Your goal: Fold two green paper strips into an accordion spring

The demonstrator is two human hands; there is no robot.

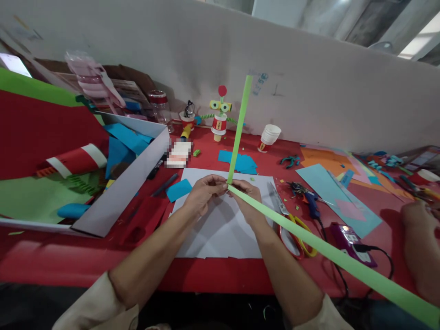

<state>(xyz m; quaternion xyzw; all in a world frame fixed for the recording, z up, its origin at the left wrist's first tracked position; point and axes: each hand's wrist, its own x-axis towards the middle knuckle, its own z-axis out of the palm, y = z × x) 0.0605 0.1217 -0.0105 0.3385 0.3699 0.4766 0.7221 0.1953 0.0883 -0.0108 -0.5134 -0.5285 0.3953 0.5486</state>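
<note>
Two long light-green paper strips meet at a corner between my hands. One green paper strip (239,130) stands up and away from me; the other strip (309,236) runs down to the right, over my right forearm. My left hand (207,191) pinches the joint from the left with thumb and fingers. From the other side, my right hand (245,191) closes its fingers on the same corner, partly hidden by the strip. Both hands are above a white sheet (220,233) on the red table.
Scissors (299,233), a blue glue gun (311,201) and a purple box with a cable (352,243) are at the right. A paper-cup figure (219,123) and stacked cups (269,137) stand behind. At left sits a white box (127,183) of craft pieces; another person's arm (417,243) shows far right.
</note>
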